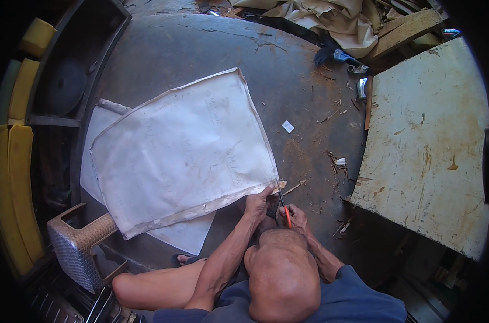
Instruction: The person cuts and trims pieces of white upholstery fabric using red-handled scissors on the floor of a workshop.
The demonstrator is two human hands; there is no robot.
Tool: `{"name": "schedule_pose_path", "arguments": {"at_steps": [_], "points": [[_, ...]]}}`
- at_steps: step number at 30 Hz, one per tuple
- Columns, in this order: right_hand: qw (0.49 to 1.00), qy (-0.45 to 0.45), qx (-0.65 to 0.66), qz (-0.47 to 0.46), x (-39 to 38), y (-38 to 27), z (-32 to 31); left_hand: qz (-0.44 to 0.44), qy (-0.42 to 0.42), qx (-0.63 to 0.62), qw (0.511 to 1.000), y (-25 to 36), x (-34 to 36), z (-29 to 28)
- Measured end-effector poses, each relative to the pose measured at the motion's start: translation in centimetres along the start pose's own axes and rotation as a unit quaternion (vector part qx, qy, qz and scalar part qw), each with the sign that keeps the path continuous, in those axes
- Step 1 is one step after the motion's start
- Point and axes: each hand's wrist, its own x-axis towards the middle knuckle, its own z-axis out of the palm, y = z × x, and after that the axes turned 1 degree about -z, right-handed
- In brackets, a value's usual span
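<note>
A large white sheet (182,153) with thick, folded-looking edges and faint handwriting lies spread before me, tilted. Its near right corner reaches my hands. My left hand (259,202) is closed on that edge, thumb on top. Just to its right, my right hand (294,216) grips orange-handled scissors (288,217), their slim dark blades pointing away from me against the sheet's corner. The blades are narrow, and how far apart they stand is hard to see. A frayed tan scrap (279,186) shows at the tips. Under the sheet lies another white piece (188,237).
A wicker-patterned stool (74,253) stands at the left, near a dark frame (85,81) and yellow foam pads (19,188). At the right is a worn pale board (427,151). Wood splinters and a small white scrap (288,126) litter the floor; beige cloth (336,24) lies beyond.
</note>
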Motion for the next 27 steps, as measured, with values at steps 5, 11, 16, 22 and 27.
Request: {"name": "schedule_pose_path", "arguments": {"at_steps": [5,11,16,22,27], "points": [[1.0,-0.011,0.0,0.022,1.3,-0.5,-0.1,-0.004,0.003,-0.005,1.0,0.0,-0.3,-0.1],[0.999,0.003,-0.037,0.023,1.2,-1.0,0.0,-0.013,-0.009,-0.021,1.0,0.0,-0.2,-0.7],[1.0,-0.013,-0.014,0.002,2.1,-1.6,0.2,-0.029,-0.024,-0.036,0.999,0.3,-0.5,-1.1],[0.998,0.016,-0.055,-0.004,2.0,-1.7,0.4,-0.02,-0.062,-0.035,0.997,1.2,-1.4,-0.6],[0.997,0.033,-0.038,-0.05,3.4,-0.1,0.5,-0.028,-0.04,-0.015,0.999,0.9,-1.9,-0.1]]}}
